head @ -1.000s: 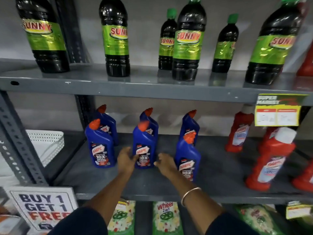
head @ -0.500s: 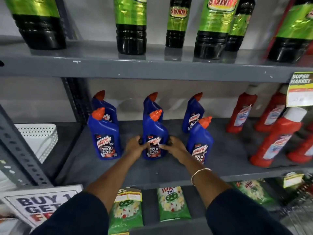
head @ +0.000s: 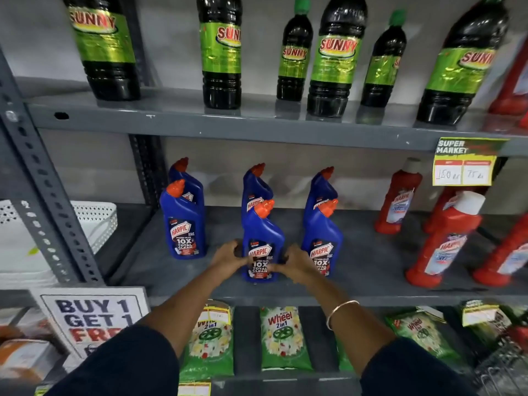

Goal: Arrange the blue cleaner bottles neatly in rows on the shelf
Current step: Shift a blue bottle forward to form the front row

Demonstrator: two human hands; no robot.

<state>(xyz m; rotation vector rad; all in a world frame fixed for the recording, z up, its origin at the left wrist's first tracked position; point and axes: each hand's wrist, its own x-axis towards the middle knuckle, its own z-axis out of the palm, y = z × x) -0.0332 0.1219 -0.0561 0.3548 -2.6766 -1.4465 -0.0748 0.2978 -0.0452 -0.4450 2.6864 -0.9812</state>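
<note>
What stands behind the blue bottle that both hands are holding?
Another blue bottle stands directly behind the held bottle. Its orange cap and upper label show; its lower body is covered.

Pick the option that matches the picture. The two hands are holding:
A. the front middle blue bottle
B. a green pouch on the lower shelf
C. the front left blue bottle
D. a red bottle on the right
A: the left hand and right hand close from either side on the front middle blue bottle, which stands upright on the shelf.
</note>
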